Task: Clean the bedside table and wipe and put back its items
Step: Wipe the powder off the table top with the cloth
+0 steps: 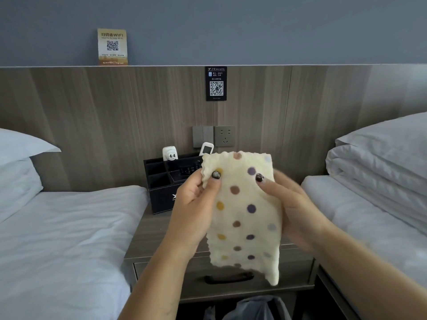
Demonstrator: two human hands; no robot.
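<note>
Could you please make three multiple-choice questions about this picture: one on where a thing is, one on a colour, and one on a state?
1. Where does the black organiser box stand?
A. On the left bed
B. At the back left of the bedside table, against the wall panel
C. Inside the drawer

2. What is the base colour of the dotted cloth?
A. Cream
B. Dark green
C. Red

3. How is the cloth held?
A. It lies flat on the table
B. It hangs from the socket
C. The left hand and the right hand hold it up in the air

Answers:
1 B: the box sits on the tabletop next to the left bed, under the wall switches.
2 A: the fabric is cream with brown, yellow and purple dots.
3 C: a thumb of each hand presses on its upper part, and the lower end hangs free.
</note>
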